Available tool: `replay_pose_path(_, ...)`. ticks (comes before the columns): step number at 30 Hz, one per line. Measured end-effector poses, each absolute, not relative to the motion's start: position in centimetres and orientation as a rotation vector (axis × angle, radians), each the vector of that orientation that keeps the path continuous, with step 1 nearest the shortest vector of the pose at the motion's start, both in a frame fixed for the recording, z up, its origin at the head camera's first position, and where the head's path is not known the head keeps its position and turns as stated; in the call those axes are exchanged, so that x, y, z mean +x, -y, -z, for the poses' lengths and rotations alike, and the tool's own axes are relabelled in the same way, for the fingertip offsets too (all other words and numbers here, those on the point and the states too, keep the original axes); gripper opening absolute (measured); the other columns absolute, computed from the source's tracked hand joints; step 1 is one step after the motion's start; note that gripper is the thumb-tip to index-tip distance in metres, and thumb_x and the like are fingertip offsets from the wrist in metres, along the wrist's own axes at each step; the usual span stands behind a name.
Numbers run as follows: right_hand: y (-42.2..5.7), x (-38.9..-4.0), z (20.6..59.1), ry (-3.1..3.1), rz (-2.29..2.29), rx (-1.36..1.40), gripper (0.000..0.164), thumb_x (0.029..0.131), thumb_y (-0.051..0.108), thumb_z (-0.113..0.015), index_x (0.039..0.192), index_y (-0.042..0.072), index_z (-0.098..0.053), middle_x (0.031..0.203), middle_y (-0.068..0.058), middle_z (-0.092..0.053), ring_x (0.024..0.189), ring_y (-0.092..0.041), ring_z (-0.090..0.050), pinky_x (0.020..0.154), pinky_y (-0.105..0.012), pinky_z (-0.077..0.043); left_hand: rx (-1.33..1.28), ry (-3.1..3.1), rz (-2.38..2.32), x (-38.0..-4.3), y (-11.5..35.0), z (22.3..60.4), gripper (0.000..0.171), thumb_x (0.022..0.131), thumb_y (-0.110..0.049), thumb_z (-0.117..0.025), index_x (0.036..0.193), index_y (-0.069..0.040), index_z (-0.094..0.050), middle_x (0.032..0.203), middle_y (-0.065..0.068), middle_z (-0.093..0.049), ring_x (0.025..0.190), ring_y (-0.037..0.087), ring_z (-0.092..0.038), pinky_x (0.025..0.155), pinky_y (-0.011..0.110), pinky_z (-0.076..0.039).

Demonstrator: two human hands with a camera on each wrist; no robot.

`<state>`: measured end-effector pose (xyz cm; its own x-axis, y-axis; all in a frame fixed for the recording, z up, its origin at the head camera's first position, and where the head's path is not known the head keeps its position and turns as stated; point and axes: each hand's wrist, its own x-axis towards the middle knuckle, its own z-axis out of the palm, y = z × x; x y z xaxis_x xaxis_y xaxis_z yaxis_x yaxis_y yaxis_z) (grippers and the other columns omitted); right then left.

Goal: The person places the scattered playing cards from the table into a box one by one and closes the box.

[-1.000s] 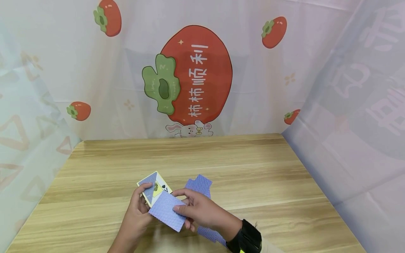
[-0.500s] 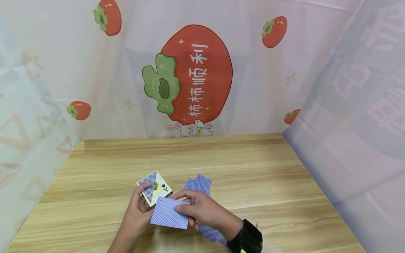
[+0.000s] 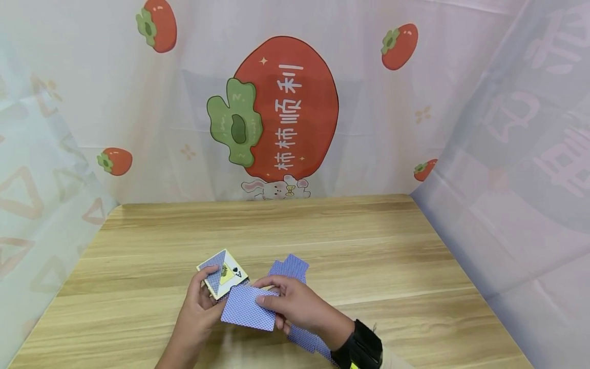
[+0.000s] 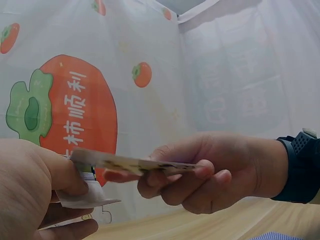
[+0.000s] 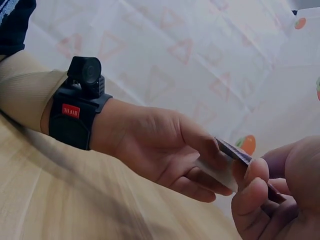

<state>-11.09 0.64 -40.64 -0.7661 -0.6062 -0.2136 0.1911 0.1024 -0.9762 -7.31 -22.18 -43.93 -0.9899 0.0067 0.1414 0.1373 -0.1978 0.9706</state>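
In the head view, my left hand [image 3: 198,312] grips a playing-card box [image 3: 229,279] printed with an ace of spades and a blue-patterned triangle. A narrow blue-patterned strip shows along the box's near right edge. Playing cards [image 3: 249,309], blue backs up, are pinched between the thumb and fingers of my right hand [image 3: 297,307], close by the box. How many are in that hand cannot be told. The left wrist view shows these cards [image 4: 127,162] nearly edge-on, above a white flap of the box [image 4: 90,200]. My right fingers [image 5: 250,200] partly hide them in the right wrist view.
More blue-backed cards [image 3: 295,266] lie face down in an overlapping spread on the wooden table [image 3: 369,256], partly under the right hand and forearm. A white curtain [image 3: 369,128] with persimmon prints hangs behind the table. A black strap [image 3: 359,346] circles the right wrist.
The cards in my right hand have turned from a slant to nearly level and slid off the box face, showing more of the ace. The box has shifted slightly left.
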Motion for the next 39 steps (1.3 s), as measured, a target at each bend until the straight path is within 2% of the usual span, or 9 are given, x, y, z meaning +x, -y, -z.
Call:
replay_pose_path(5,-0.2,-11.1,40.8,-1.674,1.848,-0.367,0.039,0.099,0.02,-0.065,0.136,0.009,-0.056,0.062,-0.006,-0.061,0.045,-0.008,-0.059,0.043,-0.024,-0.053,-0.166,1.935,2.368,-7.3,22.2,44.0,0.075,0.083,0.02,-0.061,0.144,-0.013,-0.034,0.121,0.006,-0.055,0.094,0.012,-0.064,0.07,0.023,-0.059)
replay_pose_path(9,0.2,-10.7,40.7,-1.591,1.921,-0.369,0.042,0.101,0.015,-0.061,0.139,0.002,-0.048,0.067,-0.008,-0.062,0.052,-0.012,-0.066,0.052,-0.028,-0.06,-0.109,1.977,2.33,-7.3,22.1,43.9,0.076,0.081,0.022,-0.059,0.145,-0.01,-0.032,0.128,0.009,-0.051,0.102,0.012,-0.065,0.079,0.024,-0.06)
replay_pose_path(13,0.4,-10.3,40.1,-1.584,1.966,-0.359,0.039,0.102,0.012,-0.059,0.137,0.0,-0.048,0.075,-0.011,-0.064,0.057,-0.015,-0.069,0.058,-0.031,-0.062,-0.042,1.995,2.309,-7.2,22.1,43.6,0.073,0.083,0.023,-0.054,0.145,-0.009,-0.031,0.131,0.012,-0.048,0.107,0.01,-0.064,0.086,0.023,-0.058)
replay_pose_path(20,0.6,-9.8,39.5,-1.615,1.983,-0.291,0.03,0.103,0.01,-0.056,0.13,-0.002,-0.056,0.087,-0.016,-0.066,0.063,-0.018,-0.07,0.063,-0.032,-0.063,0.03,1.972,2.303,-7.3,22.2,43.4,0.074,0.085,0.02,-0.06,0.146,-0.009,-0.03,0.132,0.015,-0.046,0.107,0.011,-0.066,0.088,0.026,-0.059)
replay_pose_path(27,0.7,-9.7,39.4,-1.557,1.997,-0.311,0.036,0.101,0.004,-0.058,0.136,-0.001,-0.055,0.116,-0.019,-0.065,0.078,-0.02,-0.074,0.074,-0.033,-0.063,-0.003,1.94,2.305,-7.3,22.1,43.6,0.075,0.083,0.022,-0.058,0.145,-0.012,-0.032,0.131,0.009,-0.048,0.107,0.011,-0.066,0.087,0.027,-0.059)
replay_pose_path(30,0.8,-9.8,39.4,-1.528,2.002,-0.328,0.04,0.098,0.0,-0.061,0.138,-0.001,-0.054,0.116,-0.019,-0.065,0.084,-0.02,-0.074,0.077,-0.031,-0.062,-0.052,1.957,2.297,-7.2,21.9,43.7,0.076,0.081,0.024,-0.057,0.143,-0.012,-0.033,0.13,0.008,-0.049,0.107,0.01,-0.065,0.085,0.024,-0.059)
replay_pose_path(34,1.0,-10.0,39.4,-1.6,2.0,-0.389,0.042,0.096,-0.002,-0.064,0.136,0.0,-0.055,0.114,-0.016,-0.06,0.079,-0.019,-0.073,0.073,-0.029,-0.063,-0.112,1.968,2.3,-7.0,21.7,43.8,0.077,0.079,0.024,-0.058,0.143,-0.012,-0.034,0.131,0.005,-0.052,0.105,0.011,-0.064,0.08,0.022,-0.059)
replay_pose_path(39,1.3,-10.6,40.0,-1.892,1.977,-0.401,0.033,0.094,0.005,-0.071,0.124,0.002,-0.059,0.104,-0.01,-0.059,0.064,-0.016,-0.064,0.055,-0.025,-0.06,-0.205,1.965,2.355,-6.9,21.4,43.9,0.074,0.083,0.021,-0.062,0.144,-0.007,-0.032,0.13,0.01,-0.053,0.105,0.016,-0.067,0.082,0.027,-0.061)
